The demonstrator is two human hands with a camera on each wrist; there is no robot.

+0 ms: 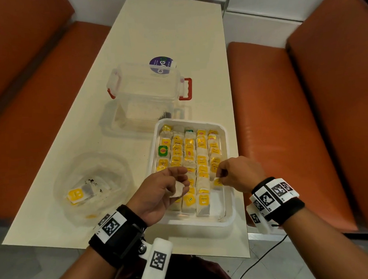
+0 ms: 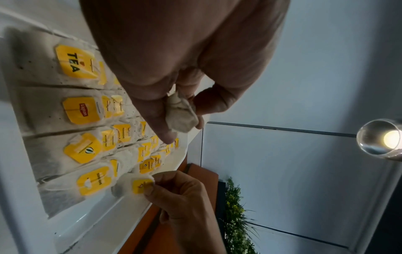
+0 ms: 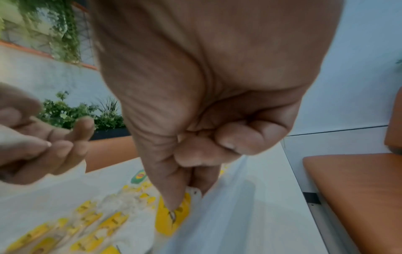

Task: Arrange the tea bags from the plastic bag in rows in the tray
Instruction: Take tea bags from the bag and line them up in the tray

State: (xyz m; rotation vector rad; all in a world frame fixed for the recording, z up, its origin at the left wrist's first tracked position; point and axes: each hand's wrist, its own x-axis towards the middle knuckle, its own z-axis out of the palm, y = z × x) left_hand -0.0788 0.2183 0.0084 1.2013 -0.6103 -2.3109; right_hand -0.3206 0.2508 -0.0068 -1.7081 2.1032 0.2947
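Observation:
A white tray (image 1: 226, 137) on the cream table holds several rows of tea bags with yellow tags (image 1: 201, 159). My left hand (image 1: 166, 189) hovers palm-up over the tray's near left part and cups a crumpled tea bag (image 1: 178, 189) (image 2: 181, 114) in curled fingers. My right hand (image 1: 229, 173) pinches the top of a yellow-tagged tea bag (image 1: 217, 180) (image 2: 141, 185) (image 3: 174, 211) over the rightmost row. A clear plastic bag (image 1: 91, 186) with a few more tea bags lies left of the tray.
An open clear plastic box with red latches (image 1: 146, 92) stands behind the tray, on its lid. A purple round sticker (image 1: 161, 64) shows behind the box. Orange benches (image 1: 306, 122) flank the table; the tray sits near the table's right edge.

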